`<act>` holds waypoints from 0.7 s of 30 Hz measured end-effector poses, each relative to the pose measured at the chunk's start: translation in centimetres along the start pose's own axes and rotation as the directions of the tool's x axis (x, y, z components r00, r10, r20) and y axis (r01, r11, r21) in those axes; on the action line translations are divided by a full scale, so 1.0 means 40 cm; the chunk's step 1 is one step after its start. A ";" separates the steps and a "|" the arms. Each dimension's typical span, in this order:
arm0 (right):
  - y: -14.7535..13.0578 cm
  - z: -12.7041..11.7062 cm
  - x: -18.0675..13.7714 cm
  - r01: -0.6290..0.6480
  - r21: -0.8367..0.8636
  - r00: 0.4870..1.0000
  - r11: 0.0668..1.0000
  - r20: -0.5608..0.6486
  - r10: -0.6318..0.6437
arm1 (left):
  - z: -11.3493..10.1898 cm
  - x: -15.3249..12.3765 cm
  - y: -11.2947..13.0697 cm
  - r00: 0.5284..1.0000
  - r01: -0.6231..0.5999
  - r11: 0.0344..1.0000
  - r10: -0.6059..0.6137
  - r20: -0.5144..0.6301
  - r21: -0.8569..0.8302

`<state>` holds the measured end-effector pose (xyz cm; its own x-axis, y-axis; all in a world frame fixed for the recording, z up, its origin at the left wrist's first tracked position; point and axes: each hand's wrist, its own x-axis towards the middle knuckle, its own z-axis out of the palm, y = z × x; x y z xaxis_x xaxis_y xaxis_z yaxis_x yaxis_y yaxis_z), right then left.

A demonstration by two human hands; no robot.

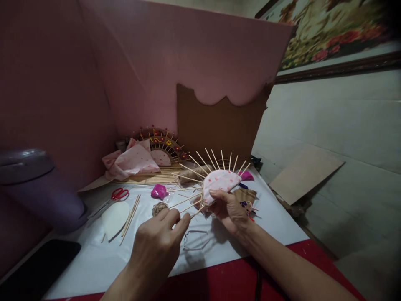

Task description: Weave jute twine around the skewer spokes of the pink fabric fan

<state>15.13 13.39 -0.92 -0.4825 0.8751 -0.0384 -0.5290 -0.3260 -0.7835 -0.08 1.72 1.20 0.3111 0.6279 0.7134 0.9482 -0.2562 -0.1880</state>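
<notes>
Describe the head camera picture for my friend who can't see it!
A right hand holds a pale spotted half-circle with thin sticks fanning out, the left hand at its lower sticks. Behind are pink cloth and a decorated fan; red-handled scissors lie left.

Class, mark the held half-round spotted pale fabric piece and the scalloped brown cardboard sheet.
Half-round spotted pale fabric piece [220, 181]: head view, middle of face.
Scalloped brown cardboard sheet [216, 127]: head view, central area.

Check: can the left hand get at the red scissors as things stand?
Probably yes. The left hand would need to release the radiating sticks of the half-round fabric piece, but toward the red scissors only loose sticks and a white cut-out lie between, and nothing visible covers the handles.
</notes>
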 end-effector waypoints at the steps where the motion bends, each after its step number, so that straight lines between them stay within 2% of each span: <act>1: 0.000 0.001 0.001 -0.020 0.028 1.000 0.999 -0.017 0.021 | 0.000 -0.001 -0.002 1.000 0.007 1.000 -0.007 -0.010 0.002; 5: -0.001 0.003 0.005 -0.058 0.123 0.996 0.991 -0.064 0.067 | -0.008 -0.001 -0.008 0.999 0.016 0.997 -0.019 -0.038 -0.077; 8: -0.001 0.002 0.007 -0.061 0.176 0.996 0.982 -0.054 0.072 | -0.017 0.004 -0.012 0.998 0.007 0.985 -0.019 -0.068 -0.174; 14: -0.005 -0.002 0.013 -0.085 0.283 0.993 0.955 -0.049 0.103 | -0.020 0.009 -0.012 0.981 0.025 0.909 -0.102 -0.163 -0.416; 16: -0.010 0.001 0.011 -0.118 0.327 0.991 0.938 -0.020 0.131 | -0.013 0.004 -0.009 0.981 0.044 0.885 -0.126 -0.148 -0.463; 19: -0.017 0.011 -0.001 -0.184 0.389 0.983 0.903 0.086 0.164 | -0.002 -0.002 -0.001 0.986 0.062 0.842 -0.136 -0.099 -0.536; 21: -0.020 0.019 -0.012 -0.210 0.411 0.976 0.887 0.149 0.161 | 0.001 -0.004 0.006 0.987 0.101 0.781 -0.155 -0.036 -0.616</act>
<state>15.26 12.94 0.20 -0.6601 0.7478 -0.0716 -0.6552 -0.6197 -0.4320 0.11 1.60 1.01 0.1575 0.6336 0.7575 0.7323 -0.5895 0.3408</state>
